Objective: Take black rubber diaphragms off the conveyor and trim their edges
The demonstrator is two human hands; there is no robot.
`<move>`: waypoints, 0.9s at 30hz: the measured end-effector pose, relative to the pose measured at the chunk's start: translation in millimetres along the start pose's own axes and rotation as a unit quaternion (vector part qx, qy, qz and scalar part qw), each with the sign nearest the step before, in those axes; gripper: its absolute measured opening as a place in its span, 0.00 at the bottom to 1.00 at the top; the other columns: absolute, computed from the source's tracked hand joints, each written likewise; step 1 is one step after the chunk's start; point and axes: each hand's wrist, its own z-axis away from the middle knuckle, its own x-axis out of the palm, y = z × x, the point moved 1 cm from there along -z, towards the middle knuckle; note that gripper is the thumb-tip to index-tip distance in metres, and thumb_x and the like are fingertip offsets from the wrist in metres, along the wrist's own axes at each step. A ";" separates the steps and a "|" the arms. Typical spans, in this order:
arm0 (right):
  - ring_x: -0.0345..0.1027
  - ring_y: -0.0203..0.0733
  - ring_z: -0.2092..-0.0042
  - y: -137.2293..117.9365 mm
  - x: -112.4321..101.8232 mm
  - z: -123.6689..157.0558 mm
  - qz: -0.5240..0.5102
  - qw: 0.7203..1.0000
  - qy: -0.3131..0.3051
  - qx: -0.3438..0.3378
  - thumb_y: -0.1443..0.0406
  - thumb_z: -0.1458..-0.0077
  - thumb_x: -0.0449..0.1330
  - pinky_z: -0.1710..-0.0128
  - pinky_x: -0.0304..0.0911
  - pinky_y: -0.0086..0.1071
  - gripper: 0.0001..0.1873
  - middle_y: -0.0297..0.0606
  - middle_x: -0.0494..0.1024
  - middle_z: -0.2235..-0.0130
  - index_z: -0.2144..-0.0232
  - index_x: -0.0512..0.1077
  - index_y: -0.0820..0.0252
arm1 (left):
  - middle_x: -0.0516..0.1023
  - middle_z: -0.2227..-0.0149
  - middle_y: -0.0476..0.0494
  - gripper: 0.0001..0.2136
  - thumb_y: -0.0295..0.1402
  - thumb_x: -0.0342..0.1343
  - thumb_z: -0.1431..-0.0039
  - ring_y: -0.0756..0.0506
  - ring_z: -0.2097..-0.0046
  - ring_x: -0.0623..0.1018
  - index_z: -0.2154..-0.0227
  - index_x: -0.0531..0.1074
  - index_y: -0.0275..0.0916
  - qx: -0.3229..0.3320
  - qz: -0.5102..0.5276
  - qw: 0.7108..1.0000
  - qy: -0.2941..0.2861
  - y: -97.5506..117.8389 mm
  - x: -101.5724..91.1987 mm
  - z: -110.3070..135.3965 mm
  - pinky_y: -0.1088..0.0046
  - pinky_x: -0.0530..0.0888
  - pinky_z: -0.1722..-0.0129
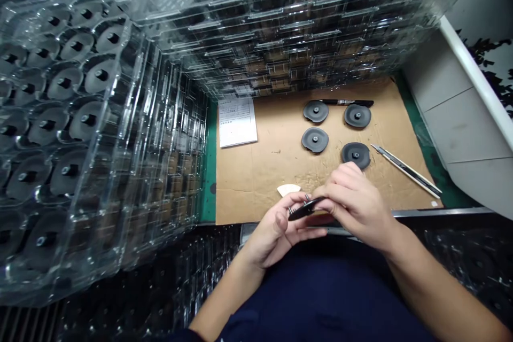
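Between my two hands is a black disc-shaped part (303, 210), tilted nearly edge-on, with small pins standing up from it. My left hand (280, 230) grips its left side between thumb and fingers. On the right side, my right hand (355, 200) pinches its edge; whatever else those fingertips hold is hidden. Beyond the hands, several similar black discs with central posts lie on the cardboard, among them one disc (356, 155) just past my right knuckles and another disc (315, 140) farther left. A white fan-shaped piece (289, 189) lies near my left fingertips.
Tall stacks of clear plastic trays (132, 181) filled with black discs stand at left, and more trays (280, 37) across the back. On the cardboard sheet (264, 171) lie a paper booklet (237, 124), a black pen (352, 102) and a slim craft knife (404, 170). A pale bin wall (460, 117) borders the right.
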 end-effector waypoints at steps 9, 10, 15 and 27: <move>0.58 0.39 0.60 -14.0 24.3 -17.0 -0.019 0.967 -0.255 -0.012 0.63 0.40 0.52 0.60 0.57 0.34 0.09 0.37 0.68 0.63 0.68 0.71 0.59 | 0.74 0.55 0.32 0.32 0.40 0.66 0.56 0.32 0.53 0.76 0.47 0.63 0.37 -0.109 -0.049 0.992 -0.042 3.5 -34.7 22.7 0.60 0.74 0.57; 0.59 0.39 0.59 -14.0 27.0 -18.9 -0.031 0.968 -0.250 -0.009 0.63 0.40 0.52 0.58 0.57 0.34 0.08 0.38 0.68 0.61 0.65 0.71 0.58 | 0.74 0.53 0.32 0.33 0.39 0.66 0.56 0.32 0.52 0.76 0.46 0.62 0.38 -0.101 -0.048 0.993 -0.036 5.2 -37.4 26.6 0.60 0.73 0.56; 0.61 0.40 0.55 -5.1 47.2 -11.3 -0.022 0.993 -0.024 0.117 0.67 0.39 0.50 0.55 0.60 0.35 0.12 0.39 0.70 0.58 0.57 0.71 0.56 | 0.72 0.48 0.36 0.27 0.45 0.58 0.47 0.36 0.51 0.76 0.45 0.60 0.48 0.044 0.038 0.996 0.073 14.7 -52.0 44.4 0.69 0.73 0.59; 0.63 0.47 0.56 30.5 105.4 4.0 0.145 0.980 -0.054 0.127 0.63 0.41 0.52 0.57 0.65 0.41 0.19 0.49 0.71 0.57 0.49 0.68 0.63 | 0.69 0.46 0.43 0.23 0.40 0.61 0.49 0.37 0.42 0.68 0.50 0.62 0.50 0.197 0.139 0.954 0.177 27.9 -66.9 6.6 0.59 0.59 0.40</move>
